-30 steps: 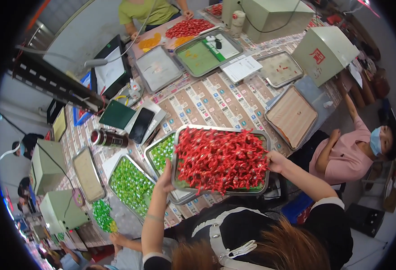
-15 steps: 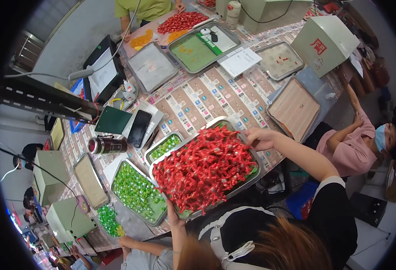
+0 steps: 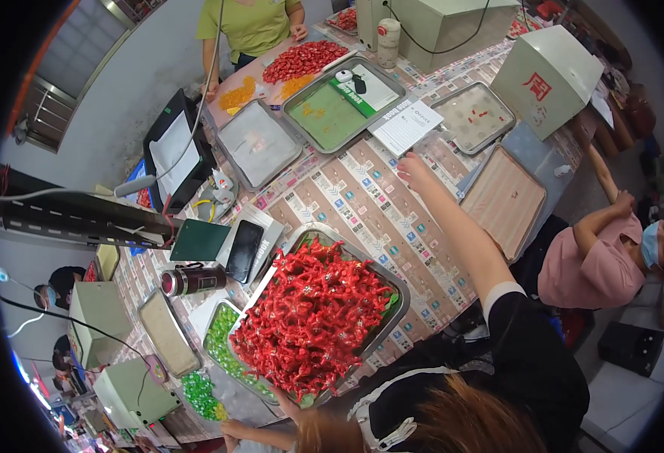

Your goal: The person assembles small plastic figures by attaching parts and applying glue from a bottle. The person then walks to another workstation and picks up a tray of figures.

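A metal tray (image 3: 400, 306) with a high heap of small red glossy pieces (image 3: 309, 317) sits at an angle over the near part of the table. It overlaps a tray of small green pieces (image 3: 230, 343). My left hand (image 3: 289, 408) grips the heaped tray's near-left edge, its fingers partly hidden below the rim. My right arm is stretched across the table. My right hand (image 3: 416, 171) is off the tray, just short of a white booklet (image 3: 409, 127), with its fingers loosely bent and apart and nothing visible in them.
A phone (image 3: 246, 251), a dark red flask (image 3: 193, 280) and a green notebook (image 3: 202, 240) lie left of the heaped tray. More metal trays (image 3: 258, 143) stand farther back. A co-worker's hand (image 3: 232, 429) is beside loose green pieces (image 3: 199, 392). Other people stand at the far side and right.
My right hand has let go of the heaped tray's right side and reached far forward toward the booklet. The tray has shifted left and turned, covering the small green tray.
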The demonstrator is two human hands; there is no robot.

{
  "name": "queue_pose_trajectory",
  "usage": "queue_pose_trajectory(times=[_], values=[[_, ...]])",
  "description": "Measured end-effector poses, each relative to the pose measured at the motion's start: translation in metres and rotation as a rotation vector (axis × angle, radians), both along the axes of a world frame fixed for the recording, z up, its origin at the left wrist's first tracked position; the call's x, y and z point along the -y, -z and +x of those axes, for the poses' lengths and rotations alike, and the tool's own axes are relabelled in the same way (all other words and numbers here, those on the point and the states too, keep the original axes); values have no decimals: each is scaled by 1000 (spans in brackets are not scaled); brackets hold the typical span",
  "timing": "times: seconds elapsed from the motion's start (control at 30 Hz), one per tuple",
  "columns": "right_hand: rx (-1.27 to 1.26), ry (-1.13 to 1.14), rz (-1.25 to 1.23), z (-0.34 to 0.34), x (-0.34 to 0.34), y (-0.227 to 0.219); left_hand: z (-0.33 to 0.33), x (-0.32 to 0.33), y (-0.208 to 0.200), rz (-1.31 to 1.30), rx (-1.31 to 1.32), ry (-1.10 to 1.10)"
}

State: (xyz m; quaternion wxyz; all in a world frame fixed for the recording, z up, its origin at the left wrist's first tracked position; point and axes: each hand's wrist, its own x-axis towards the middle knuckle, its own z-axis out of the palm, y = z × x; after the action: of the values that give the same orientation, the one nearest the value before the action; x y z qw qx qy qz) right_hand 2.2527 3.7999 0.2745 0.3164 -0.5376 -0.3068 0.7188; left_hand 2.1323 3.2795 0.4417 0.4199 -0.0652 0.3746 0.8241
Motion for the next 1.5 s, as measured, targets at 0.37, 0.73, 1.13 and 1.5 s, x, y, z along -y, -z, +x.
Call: queue_pose_trajectory(times=[0.37,0.73,1.13,1.5], values=[[754,167,636,-101,-14,-30,-12,-3,2,-112,85,195],[789,-13,1171,-94,-19,-52,-6,-14,16,-178,207,345],[1120,-116,1339,-58,-90,5,-33,-26,20,-79,125,150],[1085,-314,1416,-59,-102,46,-5,2,13,-24,141,-125]])
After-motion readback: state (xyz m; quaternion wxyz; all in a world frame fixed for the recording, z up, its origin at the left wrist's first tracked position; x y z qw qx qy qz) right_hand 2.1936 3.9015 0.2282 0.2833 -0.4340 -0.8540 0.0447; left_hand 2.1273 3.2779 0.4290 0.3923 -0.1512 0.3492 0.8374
